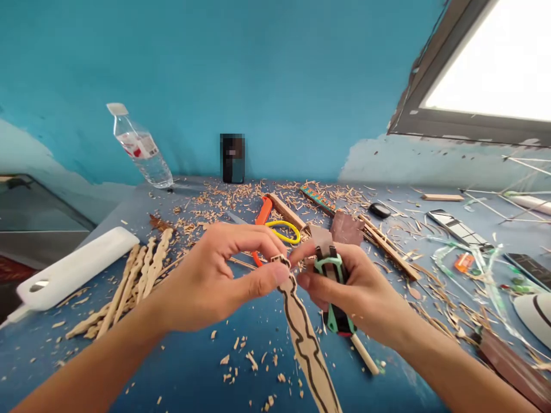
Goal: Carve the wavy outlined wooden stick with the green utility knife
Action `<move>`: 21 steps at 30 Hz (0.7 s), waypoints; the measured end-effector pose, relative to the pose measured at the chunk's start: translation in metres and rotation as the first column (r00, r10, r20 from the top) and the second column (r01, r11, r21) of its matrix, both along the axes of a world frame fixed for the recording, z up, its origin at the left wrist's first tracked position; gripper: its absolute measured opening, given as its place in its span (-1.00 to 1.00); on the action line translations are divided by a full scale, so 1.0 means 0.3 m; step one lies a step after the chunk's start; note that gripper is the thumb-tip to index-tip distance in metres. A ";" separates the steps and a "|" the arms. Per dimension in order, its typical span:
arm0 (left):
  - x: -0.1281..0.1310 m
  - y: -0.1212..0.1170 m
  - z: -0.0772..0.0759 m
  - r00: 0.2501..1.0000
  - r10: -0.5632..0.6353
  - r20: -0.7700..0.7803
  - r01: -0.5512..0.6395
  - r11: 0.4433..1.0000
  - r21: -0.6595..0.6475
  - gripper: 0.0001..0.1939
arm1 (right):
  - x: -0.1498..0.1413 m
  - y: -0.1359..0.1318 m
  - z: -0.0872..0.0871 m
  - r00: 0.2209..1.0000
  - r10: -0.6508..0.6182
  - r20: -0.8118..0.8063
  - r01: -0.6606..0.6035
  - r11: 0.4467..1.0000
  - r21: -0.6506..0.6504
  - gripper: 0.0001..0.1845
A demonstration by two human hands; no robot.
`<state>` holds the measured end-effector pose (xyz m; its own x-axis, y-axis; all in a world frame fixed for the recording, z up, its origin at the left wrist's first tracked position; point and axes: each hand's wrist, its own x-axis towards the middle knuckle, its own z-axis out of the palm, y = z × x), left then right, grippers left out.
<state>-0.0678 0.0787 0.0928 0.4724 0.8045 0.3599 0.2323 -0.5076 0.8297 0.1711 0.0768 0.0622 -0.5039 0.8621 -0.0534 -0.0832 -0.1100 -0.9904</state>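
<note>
My left hand (219, 275) pinches the top end of a long wooden strip (307, 344) marked with a wavy black outline; the strip slants down towards me. My right hand (348, 287) grips a green and black utility knife (333, 287), whose blade end points up beside the strip's tip. Both hands meet over the middle of the blue table (189, 373). Thumbs and forefingers are pressed close together around the strip's top.
Several carved wavy sticks (129, 284) lie at the left by a white board (73, 269). A water bottle (140, 149) stands at the back left. Orange and yellow scissors (269, 226), wood slats (387, 244), shavings, plastic wrap (469, 267) and a dark phone (232, 158) crowd the back and right.
</note>
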 end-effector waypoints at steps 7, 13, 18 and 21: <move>0.015 0.026 -0.025 0.992 0.117 -0.049 -0.120 0.991 -0.054 -0.76 | 0.005 -0.032 -0.027 1.000 0.014 -0.003 -0.015 0.988 -0.154 -0.51; 0.067 0.051 -0.026 0.978 0.197 -0.075 -0.202 0.977 -0.066 -0.69 | -0.039 -0.054 -0.041 0.989 0.051 -0.138 -0.089 0.955 -0.285 -0.51; 0.044 0.011 -0.045 0.978 0.190 -0.083 -0.197 0.976 -0.094 -0.76 | -0.040 -0.046 -0.042 0.989 0.080 -0.123 -0.106 0.968 -0.227 -0.53; 0.028 -0.014 -0.058 0.988 0.146 -0.058 -0.150 0.985 -0.083 -0.79 | -0.025 -0.046 -0.050 0.994 0.092 -0.061 -0.100 0.983 -0.155 -0.48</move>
<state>-0.0594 0.0745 0.0754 0.3621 0.8939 0.2641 0.3428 -0.3912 0.8541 0.1636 0.0631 0.0473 -0.5898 0.7925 -0.1554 -0.1169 -0.2741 -0.9546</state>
